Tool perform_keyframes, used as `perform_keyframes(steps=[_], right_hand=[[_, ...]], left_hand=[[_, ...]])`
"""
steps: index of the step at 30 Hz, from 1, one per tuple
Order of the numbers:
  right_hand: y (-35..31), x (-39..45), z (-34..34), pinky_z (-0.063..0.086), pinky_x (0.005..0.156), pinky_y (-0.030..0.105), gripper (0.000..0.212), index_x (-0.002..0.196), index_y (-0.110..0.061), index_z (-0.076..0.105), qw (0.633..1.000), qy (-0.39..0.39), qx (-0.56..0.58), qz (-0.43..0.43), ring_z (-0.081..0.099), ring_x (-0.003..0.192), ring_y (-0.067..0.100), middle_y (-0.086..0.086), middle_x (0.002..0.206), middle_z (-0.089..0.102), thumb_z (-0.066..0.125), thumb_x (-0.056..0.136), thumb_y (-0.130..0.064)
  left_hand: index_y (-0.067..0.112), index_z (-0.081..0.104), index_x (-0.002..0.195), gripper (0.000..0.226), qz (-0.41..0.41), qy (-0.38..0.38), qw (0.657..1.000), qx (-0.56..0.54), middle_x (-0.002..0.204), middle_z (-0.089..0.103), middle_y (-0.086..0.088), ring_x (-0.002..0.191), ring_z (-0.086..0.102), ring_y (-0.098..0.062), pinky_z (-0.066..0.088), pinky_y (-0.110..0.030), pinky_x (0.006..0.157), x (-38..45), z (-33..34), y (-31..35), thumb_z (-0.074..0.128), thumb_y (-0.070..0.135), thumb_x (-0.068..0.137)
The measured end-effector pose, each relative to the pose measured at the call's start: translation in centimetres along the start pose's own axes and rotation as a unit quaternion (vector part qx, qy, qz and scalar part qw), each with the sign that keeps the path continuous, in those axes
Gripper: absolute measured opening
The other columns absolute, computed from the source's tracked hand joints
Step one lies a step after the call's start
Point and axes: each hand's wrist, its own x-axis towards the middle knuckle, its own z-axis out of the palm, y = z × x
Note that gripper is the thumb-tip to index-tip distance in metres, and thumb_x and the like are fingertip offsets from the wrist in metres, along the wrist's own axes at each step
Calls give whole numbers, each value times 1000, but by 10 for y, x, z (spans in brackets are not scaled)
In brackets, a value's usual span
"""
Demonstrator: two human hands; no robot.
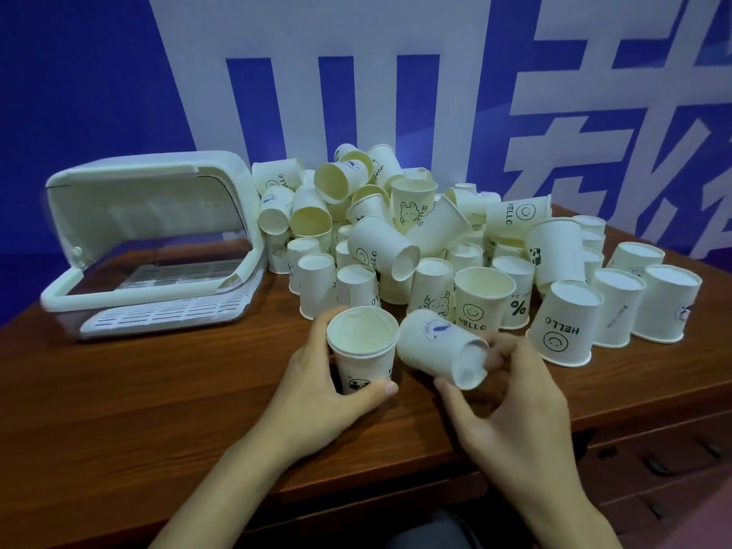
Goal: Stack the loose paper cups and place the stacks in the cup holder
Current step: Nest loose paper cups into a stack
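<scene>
Left hand (317,394) grips an upright white paper cup with a small dark print near its base (362,352), fingers curled round its far side, thumb across the front; cup stands mouth up just above the brown wood-grain table (119,410), contact with the surface not clear. Right hand (511,406) holds a second white paper cup with a blue mark (439,344), tilted on its side, base end toward the camera, thumb under the base and fingers clamped over it; its open end points toward the first cup, the two just beside each other. Behind them, a large heap of loose white printed paper cups (396,231) covers the middle and right of the table, many upside down, some lying on their sides, a few upright. At left, well apart from the hands, sits a white plastic cup holder with a raised lid and slatted tray (150,247). Blue and white wall banner (356,73) behind.
</scene>
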Motion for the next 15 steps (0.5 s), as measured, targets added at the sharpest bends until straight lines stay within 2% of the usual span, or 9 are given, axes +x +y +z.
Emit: perform_keyframes(steps=[2, 4, 5, 6, 8, 10, 12, 14, 15], right_hand=[[2, -5, -5, 51, 79, 40, 80, 130, -29, 41, 997, -61, -40, 29, 59, 94, 17, -15, 101, 54, 86, 65, -38], [2, -5, -10, 48, 81, 42, 104, 152, -30, 28, 985, -123, -111, 36, 51, 94, 18, -12, 100, 51, 71, 62, -59], [0, -3, -11, 47, 81, 41, 106, 154, -30, 29, 979, -138, -142, 40, 48, 94, 18, -11, 99, 50, 63, 62, -71], [-3, -1, -11, 47, 81, 40, 102, 151, -31, 38, 975, -143, -163, 49, 47, 94, 19, -10, 99, 50, 55, 64, -81], [-6, 5, -9, 48, 80, 37, 88, 128, -35, 61, 966, -158, -189, 74, 48, 95, 18, -13, 97, 54, 45, 64, -94], [-15, 14, -9, 49, 75, 35, 73, 101, -36, 68, 961, -182, -184, 96, 53, 91, 15, -14, 87, 59, 44, 63, -94], [-21, 24, -13, 53, 74, 37, 58, 89, -34, 67, 970, -172, -106, 137, 63, 84, 12, -13, 79, 67, 60, 63, -85], [-27, 32, -18, 57, 78, 37, 47, 95, -34, 66, 977, -126, 16, 173, 67, 84, 3, -14, 83, 73, 83, 63, -63], [-31, 35, -19, 57, 80, 33, 49, 103, -33, 66, 977, -113, 65, 170, 67, 88, -1, -15, 91, 74, 89, 63, -51]], left_hand=[[41, 42, 140, 89, -2, 0, 1000, -4, 127, 57, 39, 122, 54, 13, 39, -2, 93, 0, -1, 1, 96, 37, 70], [43, 42, 138, 87, -6, 0, 1000, -8, 125, 56, 41, 119, 53, 16, 38, 0, 90, -1, -1, 2, 96, 37, 70], [44, 42, 138, 87, -8, 0, 1000, -8, 124, 56, 42, 119, 54, 17, 38, 0, 89, -1, 0, 2, 95, 36, 70], [44, 42, 137, 86, -9, 0, 1000, -8, 124, 57, 41, 119, 54, 16, 39, 0, 89, -2, 0, 2, 95, 36, 70], [44, 42, 139, 88, -12, -1, 1000, -9, 124, 59, 38, 120, 55, 13, 41, -3, 91, -2, 0, 2, 96, 37, 70], [45, 39, 140, 90, -16, -5, 1000, -12, 124, 59, 37, 120, 54, 15, 41, -5, 92, -2, 0, 2, 95, 40, 70], [48, 32, 141, 94, -26, -10, 999, -16, 123, 56, 37, 119, 45, 26, 37, -1, 91, -2, -1, 4, 95, 41, 71], [49, 21, 144, 102, -35, -11, 999, -22, 125, 45, 40, 111, 33, 40, 30, 7, 87, -3, -2, 5, 94, 41, 72], [50, 18, 145, 105, -35, -13, 999, -22, 125, 43, 41, 109, 31, 42, 28, 9, 86, -3, -2, 5, 93, 42, 72]])
